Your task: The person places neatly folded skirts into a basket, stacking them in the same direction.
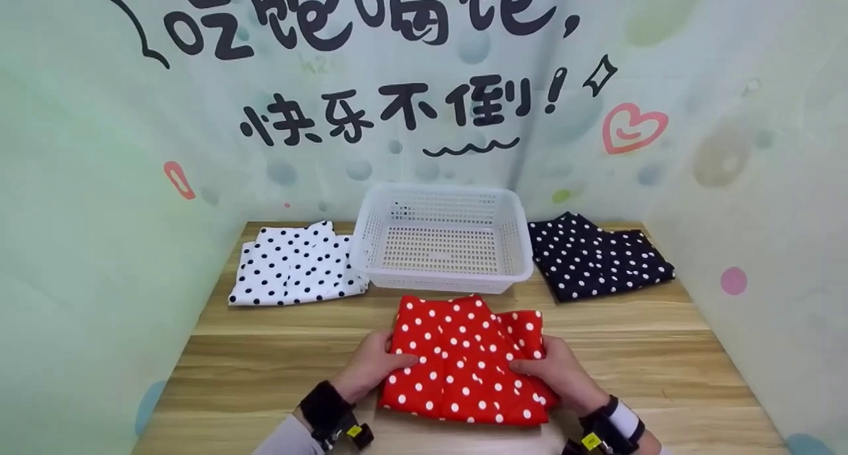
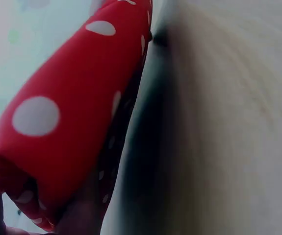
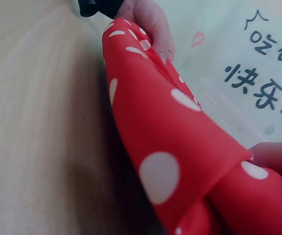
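Gripping a folded red cloth (image 1: 457, 375) with white dots by its two sides, with the left hand (image 1: 371, 367) at one edge and the right hand (image 1: 562, 374) at the other. Pinching with thumbs on top, the remaining fingers mostly hidden beneath the fabric. Held at the near part of the bench (image 1: 258, 369), in front of a white plastic basket (image 1: 440, 281); cannot tell whether resting on the wood or lifted just clear of it. Standing open side up beyond the cloth, slotted through walls and base, with the bare base in plain sight. Flanked on the left by a folded white cloth (image 1: 291, 267) with black dots, on the right by a folded black cloth (image 1: 599, 259) with white dots. Backed by a pale backdrop (image 1: 397, 170) with black lettering (image 1: 409, 110).
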{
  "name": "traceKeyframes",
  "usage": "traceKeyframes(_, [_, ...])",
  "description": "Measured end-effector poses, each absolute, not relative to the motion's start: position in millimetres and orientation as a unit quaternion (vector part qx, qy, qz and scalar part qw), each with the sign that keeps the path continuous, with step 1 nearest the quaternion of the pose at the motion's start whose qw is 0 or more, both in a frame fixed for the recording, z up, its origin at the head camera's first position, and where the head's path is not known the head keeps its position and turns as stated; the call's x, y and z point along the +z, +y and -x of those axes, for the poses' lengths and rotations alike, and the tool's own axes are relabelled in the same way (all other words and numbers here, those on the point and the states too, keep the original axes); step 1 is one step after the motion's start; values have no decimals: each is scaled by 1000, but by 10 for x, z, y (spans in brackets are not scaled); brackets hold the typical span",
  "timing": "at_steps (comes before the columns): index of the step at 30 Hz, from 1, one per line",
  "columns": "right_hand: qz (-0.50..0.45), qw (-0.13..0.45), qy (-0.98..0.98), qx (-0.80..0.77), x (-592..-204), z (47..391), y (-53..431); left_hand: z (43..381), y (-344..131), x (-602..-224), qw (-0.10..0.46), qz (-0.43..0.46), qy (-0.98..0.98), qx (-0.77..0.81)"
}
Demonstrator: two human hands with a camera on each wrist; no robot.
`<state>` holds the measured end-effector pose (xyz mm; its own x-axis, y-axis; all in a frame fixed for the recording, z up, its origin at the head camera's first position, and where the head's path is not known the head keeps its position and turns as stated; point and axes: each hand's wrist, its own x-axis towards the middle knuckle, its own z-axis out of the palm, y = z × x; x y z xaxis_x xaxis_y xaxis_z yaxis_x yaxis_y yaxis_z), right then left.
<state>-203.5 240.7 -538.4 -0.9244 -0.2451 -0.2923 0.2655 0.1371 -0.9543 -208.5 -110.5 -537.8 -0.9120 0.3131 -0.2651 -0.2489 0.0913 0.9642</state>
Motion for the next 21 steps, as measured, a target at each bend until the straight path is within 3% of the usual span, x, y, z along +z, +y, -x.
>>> traceKeyframes(8, [9, 197, 715, -671, -5025, 1991, 2438, 2087, -1126, -5063, 186, -47, 728, 658])
traceKeyframes(16, [47, 184, 714, -673, -4607, 2216, 2441, 2311, -1148, -4756, 177, -85, 711, 675])
traceKeyframes(21, [72, 209, 707, -672, -4419, 2239, 2452, 2256, -1201, -4632, 197, -110, 681, 696])
